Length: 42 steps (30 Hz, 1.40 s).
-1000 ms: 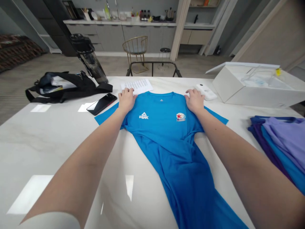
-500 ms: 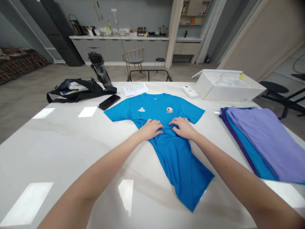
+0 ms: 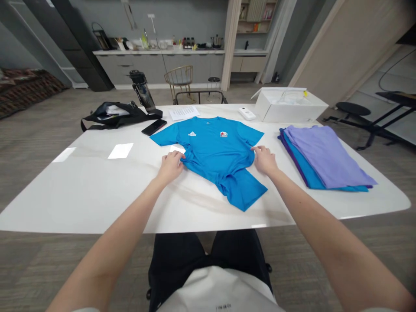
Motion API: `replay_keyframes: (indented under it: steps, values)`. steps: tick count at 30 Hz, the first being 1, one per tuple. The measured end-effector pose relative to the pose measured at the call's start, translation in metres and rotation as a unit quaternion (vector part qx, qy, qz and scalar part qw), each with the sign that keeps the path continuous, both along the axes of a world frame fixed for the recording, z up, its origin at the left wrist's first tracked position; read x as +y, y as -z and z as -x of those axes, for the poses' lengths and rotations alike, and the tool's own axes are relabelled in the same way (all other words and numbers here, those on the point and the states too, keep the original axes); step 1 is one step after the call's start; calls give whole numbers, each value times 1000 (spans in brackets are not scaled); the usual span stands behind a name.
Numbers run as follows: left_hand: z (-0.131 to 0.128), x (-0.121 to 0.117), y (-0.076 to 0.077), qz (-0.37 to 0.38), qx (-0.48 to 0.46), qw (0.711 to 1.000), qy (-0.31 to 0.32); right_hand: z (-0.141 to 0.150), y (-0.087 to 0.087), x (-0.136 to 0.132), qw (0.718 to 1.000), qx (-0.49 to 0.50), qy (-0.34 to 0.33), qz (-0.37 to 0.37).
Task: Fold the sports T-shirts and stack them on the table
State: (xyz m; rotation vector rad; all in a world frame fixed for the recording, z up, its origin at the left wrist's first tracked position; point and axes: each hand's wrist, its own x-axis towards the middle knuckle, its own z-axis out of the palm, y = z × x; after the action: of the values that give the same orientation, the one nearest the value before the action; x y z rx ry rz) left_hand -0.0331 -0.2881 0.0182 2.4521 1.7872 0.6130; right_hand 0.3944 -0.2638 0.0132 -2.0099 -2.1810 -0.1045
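A blue short-sleeved T-shirt (image 3: 214,149) lies front up on the white table, its neck pointing away from me and both sleeves spread. White lettering and a round badge mark its chest. My left hand (image 3: 171,167) pinches the shirt's left side below the sleeve. At the opposite side edge, my right hand (image 3: 264,159) has its fingertips closed on the fabric. Between and below the hands the cloth is bunched, and the lower part trails crookedly toward the near right.
Folded purple and blue garments (image 3: 328,158) are stacked at right. Behind them stands a white box (image 3: 290,106) beside a small white device (image 3: 247,114). A black phone (image 3: 154,127), black bag (image 3: 113,115), dark bottle (image 3: 143,91) and printed paper (image 3: 183,113) lie along the far left.
My hands have moved apart from the shirt's middle to its two side edges, taking hold there. The torso is spread wider and the hem has drawn up. The view has tilted down.
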Motion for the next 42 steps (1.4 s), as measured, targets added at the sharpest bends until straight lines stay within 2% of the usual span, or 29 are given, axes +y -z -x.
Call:
replay_keyframes:
  steps: [2, 4, 5, 8, 10, 12, 14, 19, 22, 24, 27, 29, 31, 34, 38, 42]
  values:
    - [-17, -19, -1, -4, 11, 998, 55, 17, -2, -25, 995, -11, -99, -11]
    - [-44, -36, -1, 8, 28, 990, 140, 39, -2, -47, 979, -13, -202, -1]
    - [-60, -43, 1, 14, 37, 985, 170, 48, -1, -57, 972, -9, -233, 10]
    - [-96, -56, 10, 18, 64, 980, 188, 67, 6, -79, 970, 13, -238, 38]
    - [-105, -60, 17, 17, 84, 980, 180, 69, 10, -88, 977, 20, -212, 35]
    - [-99, -66, 20, 16, 88, 980, 177, 61, 11, -95, 981, 17, -192, 18]
    - [-80, -76, 17, 13, 69, 980, 188, 44, 8, -100, 984, 10, -178, -1]
    - [-6, -121, -8, 9, -4, 982, 189, -14, 3, -117, 994, 4, -104, -28]
    - [25, -151, -17, 15, 13, 988, 154, -23, 4, -137, 995, 44, -78, -32]
    - [30, -167, -17, 21, 35, 992, 123, -8, 6, -155, 989, 76, -121, -31]
    - [14, -184, -9, 27, 70, 993, 91, 32, 10, -180, 979, 74, -187, -18]
    - [0, -190, -3, 30, 99, 992, 75, 53, 12, -189, 982, 52, -179, -7]
    - [-9, -194, 2, 34, 125, 990, 60, 60, 14, -193, 989, 40, -143, 2]
    - [-4, -198, 6, 31, 146, 988, 30, 46, 15, -194, 995, 39, -89, 4]
    - [18, -206, 14, 5, 138, 990, -24, 12, 16, -198, 998, 24, -62, 8]
    - [30, -208, 24, -5, 116, 993, -22, -8, 19, -199, 999, 5, -38, 7]
